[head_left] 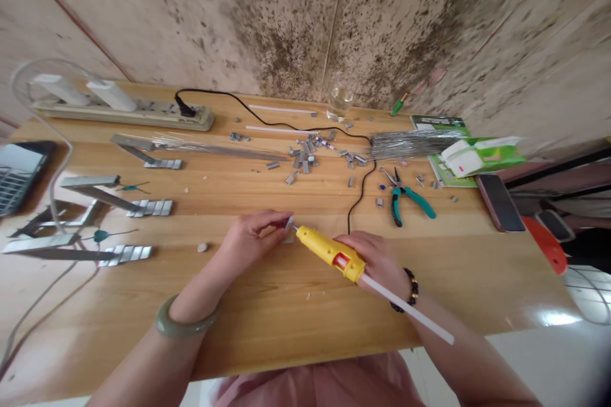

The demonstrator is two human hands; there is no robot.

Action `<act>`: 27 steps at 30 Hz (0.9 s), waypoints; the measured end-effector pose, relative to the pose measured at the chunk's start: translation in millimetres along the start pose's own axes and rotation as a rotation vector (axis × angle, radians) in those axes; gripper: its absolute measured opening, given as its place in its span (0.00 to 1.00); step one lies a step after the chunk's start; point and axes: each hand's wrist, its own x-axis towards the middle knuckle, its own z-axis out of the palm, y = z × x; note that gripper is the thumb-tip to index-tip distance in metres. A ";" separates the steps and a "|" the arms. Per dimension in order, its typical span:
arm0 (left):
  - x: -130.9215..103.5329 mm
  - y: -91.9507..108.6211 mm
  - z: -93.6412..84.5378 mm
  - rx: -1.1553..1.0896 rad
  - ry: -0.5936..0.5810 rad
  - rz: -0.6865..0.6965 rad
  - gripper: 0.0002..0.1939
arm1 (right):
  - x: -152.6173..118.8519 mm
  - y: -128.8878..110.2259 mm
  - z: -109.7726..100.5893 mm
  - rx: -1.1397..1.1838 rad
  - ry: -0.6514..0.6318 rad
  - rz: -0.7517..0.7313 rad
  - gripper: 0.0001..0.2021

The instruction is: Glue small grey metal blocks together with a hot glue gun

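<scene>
My right hand (382, 262) is wrapped round a yellow hot glue gun (329, 250), its nozzle pointing to the left. A long white glue stick (410, 310) sticks out of its back end. Between the thumb and fingertips of my left hand (252, 236) is a small grey metal piece (289, 222), partly hidden by the fingers. The gun's tip is at this piece; whether it touches I cannot tell. Beyond both hands lies a loose pile of small grey metal pieces (303, 158).
Teal-handled pliers (405, 198) lie to the right, with a bundle of thin wires (413, 144) behind. A black cord (365, 184) crosses the wooden table (286, 324). At the left are bent metal stands (95, 193) and a power strip (157, 114). A glass (340, 103) stands near the wall.
</scene>
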 end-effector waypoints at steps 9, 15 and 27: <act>1.9 -7.6 1.4 0.011 -0.011 0.044 0.14 | -1.5 1.2 0.1 0.006 -0.002 0.014 0.11; 1.3 -7.8 1.0 0.017 -0.009 0.028 0.13 | -0.8 2.2 0.5 0.007 -0.005 0.007 0.11; 0.4 -3.3 0.4 0.004 -0.007 0.026 0.13 | 0.1 -1.1 -0.3 0.020 -0.028 0.018 0.11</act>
